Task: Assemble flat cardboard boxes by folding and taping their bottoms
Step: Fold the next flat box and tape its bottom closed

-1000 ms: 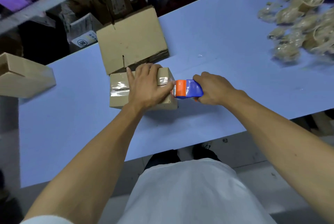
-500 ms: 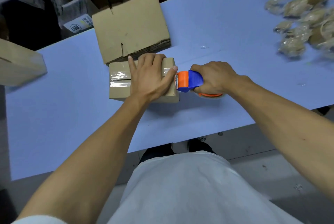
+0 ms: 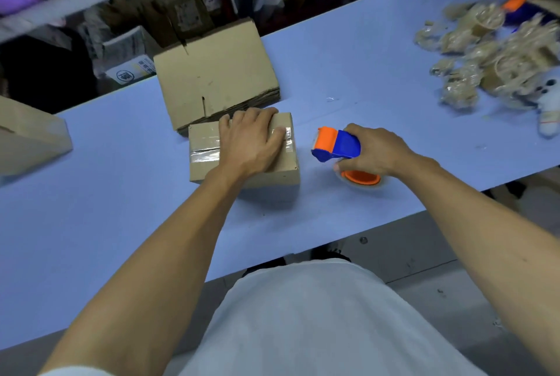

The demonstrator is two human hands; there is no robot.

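We saw that the tape dispenser had come away from the small box: half a second earlier its orange nose touched the box's right edge, and now bare blue table lay between them. The right hand gripped the dispenser, fingers curled round its blue body, the orange roll hub showing beneath. The left hand remained pressed flat on the taped top of the box, fingers spread and straight. The box sat on the table just in front of the stack of flat cardboard, touching its near edge. Crumpled tape scraps lay far right.
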